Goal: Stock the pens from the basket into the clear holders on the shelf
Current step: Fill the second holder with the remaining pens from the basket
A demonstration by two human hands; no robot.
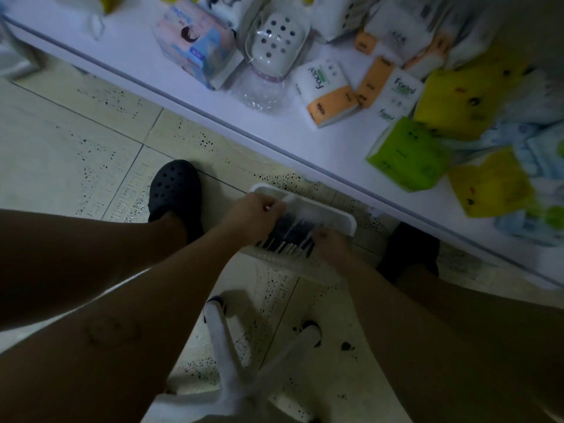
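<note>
- While both arms reached down between the knees, the basket [346, 222], a white slatted tray, stood on the tiled floor [61, 132] just at 6 o'clock of the shelf [128, 47] edge.
- The pens [290, 235], dark-barrelled with pale ends, lay bundled side by side inside the basket, aligned roughly from 11 o'clock to 5 o'clock.
- The left hand [259, 209] sat at the 10 o'clock end of the bundle, fingers curled and pinching the pale ends of the pens.
- The right hand [331, 241] rested at the 4 o'clock end of the bundle, fingertips against the pens; motion blur prevented any reading of whether it gripped them or stayed relaxed.
- The shelf ran as a white band from 10 o'clock to 4 o'clock across the view.
- On the shelf lay an orange-and-white tissue pack [328, 90] marked "Facial", a green pack [406, 154] at its 4 o'clock, and a yellow pack [464, 105] at 2 o'clock of the green one.
- A white perforated case [274, 41] in clear wrap stood at 11 o'clock of the tissue pack.
- A black clog [177, 190] was planted at 9 o'clock of the basket.
- White stool legs [232, 361] spread at 6 o'clock of the basket.
</note>
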